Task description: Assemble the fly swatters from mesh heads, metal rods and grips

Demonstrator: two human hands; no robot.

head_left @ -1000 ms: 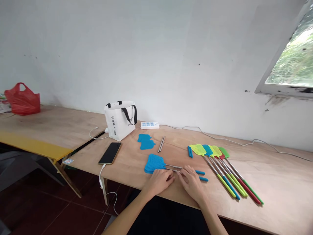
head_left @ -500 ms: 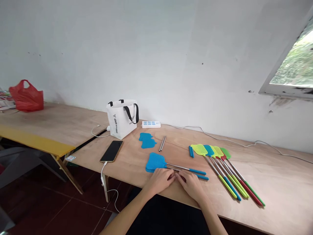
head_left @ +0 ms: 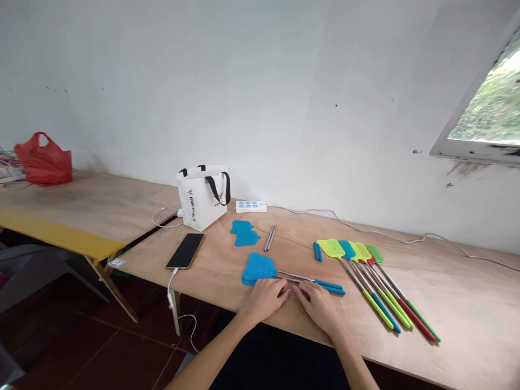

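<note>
Two blue fly swatters lie side by side in front of me, their mesh heads (head_left: 260, 265) to the left and their blue grips (head_left: 330, 285) to the right. My left hand (head_left: 268, 297) rests at the table edge, its curled fingers at the nearer swatter's shaft, just right of the heads. Beside it, my right hand (head_left: 316, 303) has its curled fingers at the same shaft, close to the grip. Both sets of fingertips are partly hidden. Farther back lie two loose blue swatter heads (head_left: 246, 238) and two short metal tubes (head_left: 270, 238).
Several finished-looking swatters (head_left: 382, 298) in yellow, blue, red and green lie in a row at right, with two loose blue grips (head_left: 317, 252) beside them. A phone (head_left: 185, 251) on a cable, a white bag (head_left: 202, 200) and a power strip (head_left: 251, 206) stand at left and back.
The nearer blue swatter has shifted slightly away from me, and its grip now lies closer against the other one. My hands have moved only a little with it.
</note>
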